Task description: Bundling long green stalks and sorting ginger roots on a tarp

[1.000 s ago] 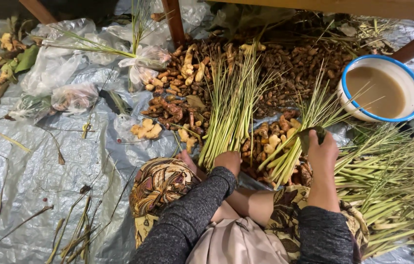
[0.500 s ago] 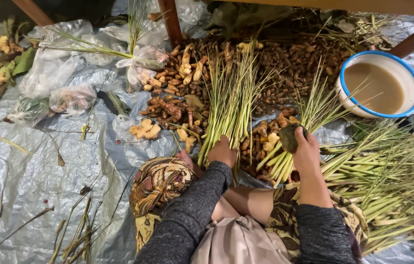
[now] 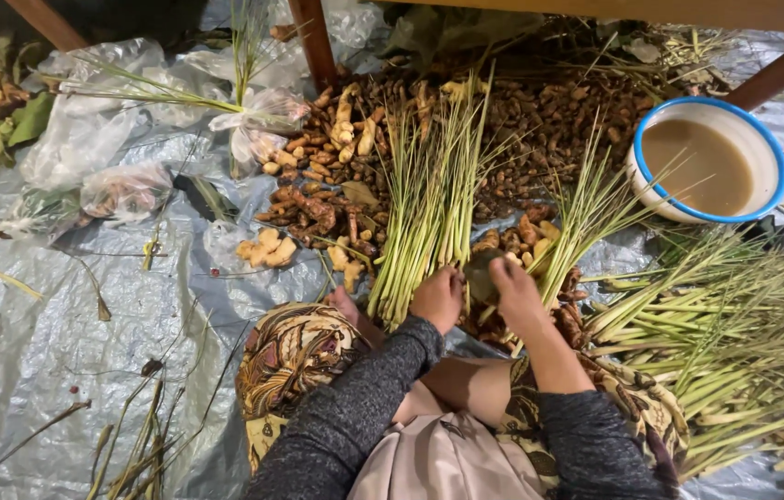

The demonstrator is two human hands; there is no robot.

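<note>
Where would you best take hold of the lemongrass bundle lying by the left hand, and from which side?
Probably at the thick pale base ends, coming from the person's side. The lemongrass bundle lies with its stalks packed tight at the near end, right by the left hand, while the tips fan out loose toward the roots beyond. A grip around the bases should gather every stalk.

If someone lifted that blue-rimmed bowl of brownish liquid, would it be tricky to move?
Probably. The bowl looks nearly full of murky liquid, so it would likely feel heavy and slosh or spill if tilted. It sits on crinkled plastic sheeting, so pushing it might make it catch and tip rather than slide smoothly.
</note>
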